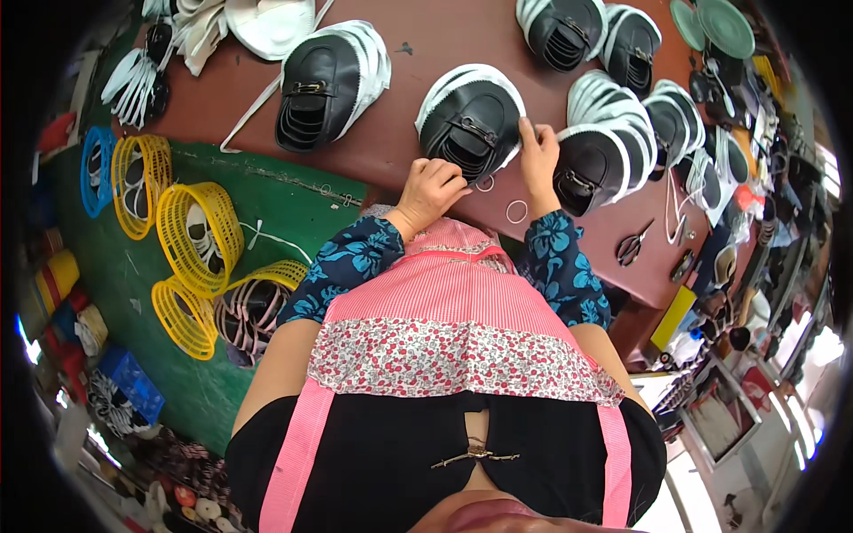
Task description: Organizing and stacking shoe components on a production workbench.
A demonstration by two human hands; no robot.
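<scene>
A stack of black shoe uppers [455, 120] with white edging and a metal buckle lies at the middle of the table, right before me. My left hand [433, 189] has its fingers curled at the near edge of this stack, gripping it. On the stack's right side my right hand [538, 155] pinches the white edge between thumb and fingers. A thin pale ring [517, 211], like a rubber band, lies near my right wrist, and a similar ring [485, 184] sits between the hands.
Other stacks of black uppers stand left [324, 89], right [593, 169] and far right [562, 31] on the brown table [444, 31]. Scissors [633, 247] lie at the right. Yellow plastic baskets [200, 240] holding shoe parts stand on the green floor at the left.
</scene>
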